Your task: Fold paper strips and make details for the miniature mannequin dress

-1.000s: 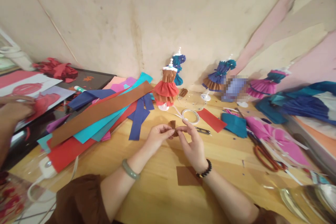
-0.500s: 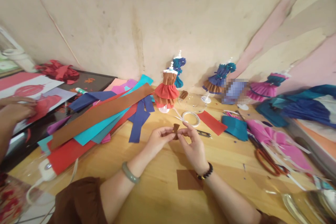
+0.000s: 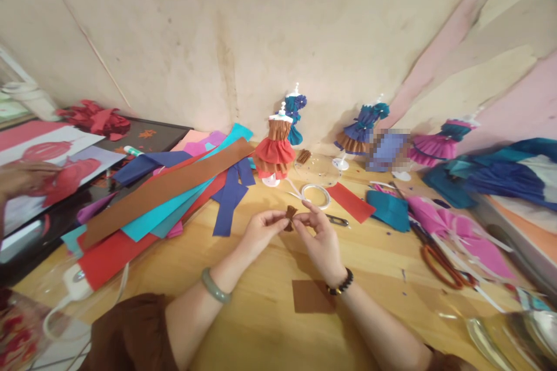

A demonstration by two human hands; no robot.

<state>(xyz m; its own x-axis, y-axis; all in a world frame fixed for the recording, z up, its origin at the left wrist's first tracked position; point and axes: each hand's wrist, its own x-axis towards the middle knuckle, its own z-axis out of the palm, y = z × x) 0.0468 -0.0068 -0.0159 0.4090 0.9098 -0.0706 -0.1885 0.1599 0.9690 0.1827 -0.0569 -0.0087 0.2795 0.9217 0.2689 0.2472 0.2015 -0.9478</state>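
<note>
My left hand (image 3: 266, 232) pinches a small gathered piece of brown paper (image 3: 290, 217), fanned out at its top and bottom. From the other side my right hand (image 3: 319, 237) closes its thumb and fingers on the same piece. Under my right wrist a flat brown paper square (image 3: 311, 297) lies on the wooden table. Just beyond my hands stands a small mannequin (image 3: 275, 151) dressed in a pleated brown top and red ruffled skirt. A roll of white tape (image 3: 316, 197) and a small black-handled snipper or cutter (image 3: 337, 220) lie close to my right fingers.
Coloured paper strips (image 3: 169, 194) cover the left side. More dressed mannequins (image 3: 362, 127) stand along the wall. Orange-handled scissors (image 3: 444, 268) and pink paper (image 3: 461, 232) lie right, near a glass jar (image 3: 513, 333). Another person's hand (image 3: 30, 177) rests over red papers at far left.
The gathered brown piece has turned slightly between my fingers, its waist now more pinched. The other person's hand at far left has shifted away, showing less arm.
</note>
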